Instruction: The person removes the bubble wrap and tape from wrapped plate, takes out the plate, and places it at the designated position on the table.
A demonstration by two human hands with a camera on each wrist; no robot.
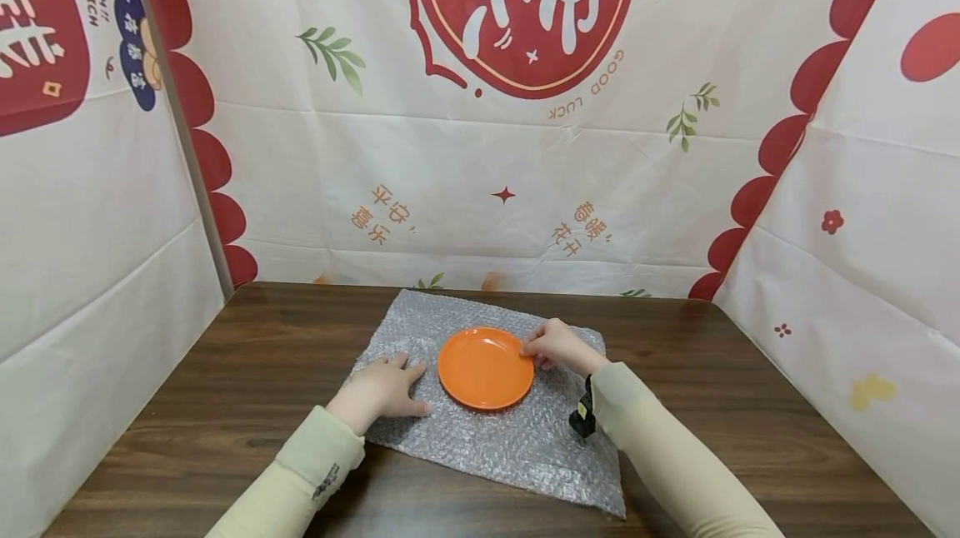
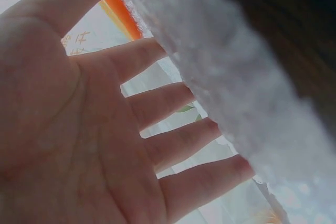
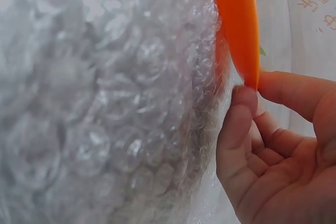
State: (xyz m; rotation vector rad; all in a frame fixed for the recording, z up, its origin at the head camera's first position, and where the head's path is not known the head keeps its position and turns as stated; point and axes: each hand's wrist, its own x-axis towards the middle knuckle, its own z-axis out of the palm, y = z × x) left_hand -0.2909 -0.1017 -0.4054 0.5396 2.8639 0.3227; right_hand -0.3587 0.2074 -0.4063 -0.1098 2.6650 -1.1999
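An orange plate (image 1: 485,368) lies over a sheet of bubble wrap (image 1: 495,446) on the brown table. At the plate's right rim, my right hand (image 1: 561,346) pinches the edge between thumb and fingers. The right wrist view shows this pinch from the side, with the orange plate (image 3: 239,24) rising from the fingertips and bubble wrap (image 3: 105,98) beside it. My left hand (image 1: 382,388) rests on the left part of the wrap, fingers spread, apart from the plate. Its straight fingertips touch the bubble wrap (image 2: 210,61) in the left wrist view.
The dark wooden table (image 1: 202,430) extends on both sides of the wrap. A white printed cloth (image 1: 480,155) with red designs hangs behind it, and similar cloth stands at the left and right. A black band with a small device (image 1: 582,417) is on my right wrist.
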